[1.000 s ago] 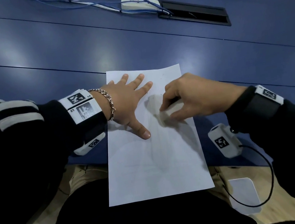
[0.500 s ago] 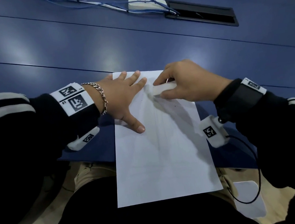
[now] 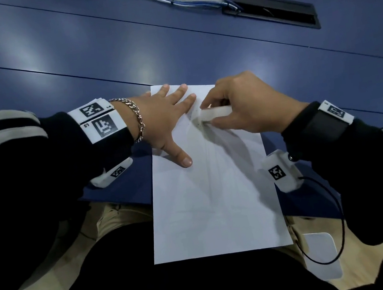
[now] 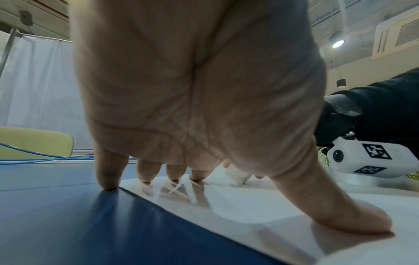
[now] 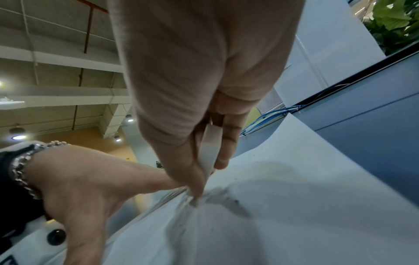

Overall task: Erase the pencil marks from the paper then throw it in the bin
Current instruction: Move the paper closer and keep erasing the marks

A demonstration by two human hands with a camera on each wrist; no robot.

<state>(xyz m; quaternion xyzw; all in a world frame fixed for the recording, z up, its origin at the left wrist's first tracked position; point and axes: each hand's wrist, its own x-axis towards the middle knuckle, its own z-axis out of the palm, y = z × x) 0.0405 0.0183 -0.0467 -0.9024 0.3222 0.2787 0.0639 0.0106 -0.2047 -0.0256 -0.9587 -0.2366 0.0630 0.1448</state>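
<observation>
1. Our right hand [image 3: 246, 105] pinches a white eraser [image 3: 214, 113] between thumb and fingers, its tip pressed onto the paper [image 3: 214, 198] near the far edge; if we bear down too hard on a stroke toward us, we judge the sheet could buckle or tear, since it is thin and only pinned on one side
2. Our left hand [image 3: 160, 122] lies flat with fingers spread and straight, holding nothing, thumb and three fingertips on the sheet and the little finger on the blue table [image 3: 74, 50]; it touches only the left far part, so a sideways rub could swing the paper round it
3. The near end of the sheet hangs past the table edge over our lap, unsupported; rubbing down there would likely crease it unless we slide it up first
4. Dark crumbs lie just beside the eraser tip; dragging over them may smear grey back into the cleaned patch
5. Faint lines run down the middle of the sheet, so erasing looks unfinished, and no bin shows in any view; we would have to look for it
</observation>
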